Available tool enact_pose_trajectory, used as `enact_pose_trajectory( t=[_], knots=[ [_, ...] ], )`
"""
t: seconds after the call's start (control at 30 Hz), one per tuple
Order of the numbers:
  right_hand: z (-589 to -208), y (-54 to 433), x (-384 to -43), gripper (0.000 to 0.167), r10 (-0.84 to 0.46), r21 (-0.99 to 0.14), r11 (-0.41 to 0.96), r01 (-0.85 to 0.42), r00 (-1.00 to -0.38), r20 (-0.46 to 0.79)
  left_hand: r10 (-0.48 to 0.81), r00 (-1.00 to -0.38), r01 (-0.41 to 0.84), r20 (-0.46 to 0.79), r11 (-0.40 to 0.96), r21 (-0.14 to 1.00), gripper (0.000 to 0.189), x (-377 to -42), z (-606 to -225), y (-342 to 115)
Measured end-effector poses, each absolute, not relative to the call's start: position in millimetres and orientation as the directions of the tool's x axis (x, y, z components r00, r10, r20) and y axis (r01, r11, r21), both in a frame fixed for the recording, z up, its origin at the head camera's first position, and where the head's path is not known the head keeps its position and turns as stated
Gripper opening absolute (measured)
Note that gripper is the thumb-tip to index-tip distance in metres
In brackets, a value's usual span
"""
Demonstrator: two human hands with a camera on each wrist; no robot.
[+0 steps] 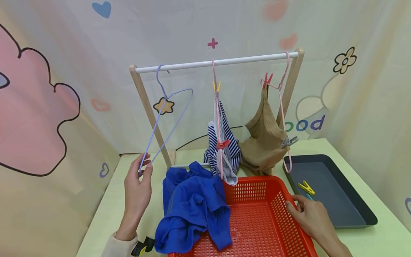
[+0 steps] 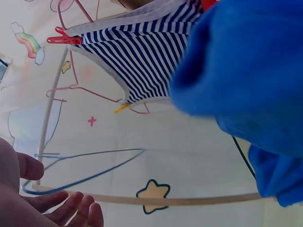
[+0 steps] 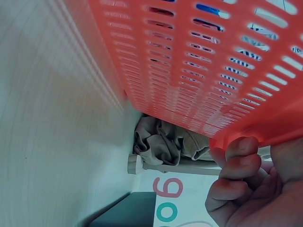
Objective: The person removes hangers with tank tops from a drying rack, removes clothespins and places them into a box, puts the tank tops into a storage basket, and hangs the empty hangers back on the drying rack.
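Observation:
My left hand [image 1: 138, 184] holds the lower corner of a light blue wire hanger [image 1: 173, 132] between thumb and fingers. The hanger's hook sits over the white rail [image 1: 192, 65], and no garment is on it. In the left wrist view, the thumb and fingers [image 2: 90, 215] lie on either side of the hanger's end. My right hand [image 1: 309, 217] grips the right rim of a red plastic basket [image 1: 276, 185], its fingers curled outside the wall in the right wrist view. A crumpled blue garment [image 1: 196, 207] lies over the basket's left side.
A striped cloth [image 1: 229, 142] and a brown garment [image 1: 264, 139] hang clipped to pink hangers on the wooden-legged rack. A dark grey tray [image 1: 334, 192] with a yellow clothespin [image 1: 306, 188] stands right of the basket. Behind the rack hangs a printed curtain [image 1: 244, 25].

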State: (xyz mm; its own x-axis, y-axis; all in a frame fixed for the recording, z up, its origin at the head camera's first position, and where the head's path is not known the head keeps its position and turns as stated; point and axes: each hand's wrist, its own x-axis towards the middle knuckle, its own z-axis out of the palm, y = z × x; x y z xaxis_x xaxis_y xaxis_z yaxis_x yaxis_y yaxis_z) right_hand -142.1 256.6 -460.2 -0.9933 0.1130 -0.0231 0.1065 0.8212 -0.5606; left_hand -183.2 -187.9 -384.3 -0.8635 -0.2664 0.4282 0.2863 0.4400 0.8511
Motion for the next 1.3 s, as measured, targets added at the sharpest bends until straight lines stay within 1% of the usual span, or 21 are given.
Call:
enact_pose_trajectory(
  t=[0.27, 0.5, 0.67, 0.87, 0.97, 1.13, 1.23, 1.3],
  knots=[
    [-460.0, 258.8, -142.8, 0.053, 0.105, -0.545, 0.833, 0.096, -0.994, -0.014, -0.248, -0.896, 0.206, 0.367, 0.5, 0.841, 0.035, -167.7, -403.0, -201.8],
    [-461.7, 257.3, -142.4, 0.052, 0.103, -0.547, 0.832, 0.091, -0.995, -0.009, -0.209, -0.939, 0.099, 0.273, 0.595, 0.798, 0.032, -155.7, -430.9, -212.5],
    [-462.5, 257.4, -141.5, 0.053, 0.103, -0.55, 0.83, 0.09, -0.995, -0.007, -0.199, -0.946, 0.068, 0.257, 0.65, 0.757, 0.024, -148.7, -449.7, -220.9],
    [-460.5, 256.2, -142.2, 0.052, 0.099, -0.554, 0.828, 0.082, -0.995, 0.0, -0.189, -0.971, -0.023, 0.148, 0.687, 0.726, 0.012, -138.5, -465.3, -226.8],
    [-459.6, 256.0, -142.5, 0.052, 0.099, -0.561, 0.823, 0.088, -0.995, -0.011, -0.167, -0.98, -0.046, 0.106, 0.711, 0.702, 0.008, -134.4, -471.3, -229.4],
    [-459.7, 256.1, -142.2, 0.053, 0.1, -0.567, 0.818, 0.096, -0.995, -0.024, -0.099, -0.994, -0.106, -0.049, 0.739, 0.665, 0.007, -127.7, -480.9, -233.2],
    [-459.9, 256.4, -141.9, 0.053, 0.101, -0.565, 0.82, 0.095, -0.995, -0.021, -0.001, -0.985, -0.117, -0.171, 0.732, 0.671, 0.011, -125.2, -485.9, -235.7],
    [-460.1, 256.6, -141.5, 0.053, 0.101, -0.563, 0.821, 0.094, -0.995, -0.018, 0.081, -0.963, -0.121, -0.256, 0.721, 0.683, 0.012, -123.6, -488.6, -237.8]
  ],
)
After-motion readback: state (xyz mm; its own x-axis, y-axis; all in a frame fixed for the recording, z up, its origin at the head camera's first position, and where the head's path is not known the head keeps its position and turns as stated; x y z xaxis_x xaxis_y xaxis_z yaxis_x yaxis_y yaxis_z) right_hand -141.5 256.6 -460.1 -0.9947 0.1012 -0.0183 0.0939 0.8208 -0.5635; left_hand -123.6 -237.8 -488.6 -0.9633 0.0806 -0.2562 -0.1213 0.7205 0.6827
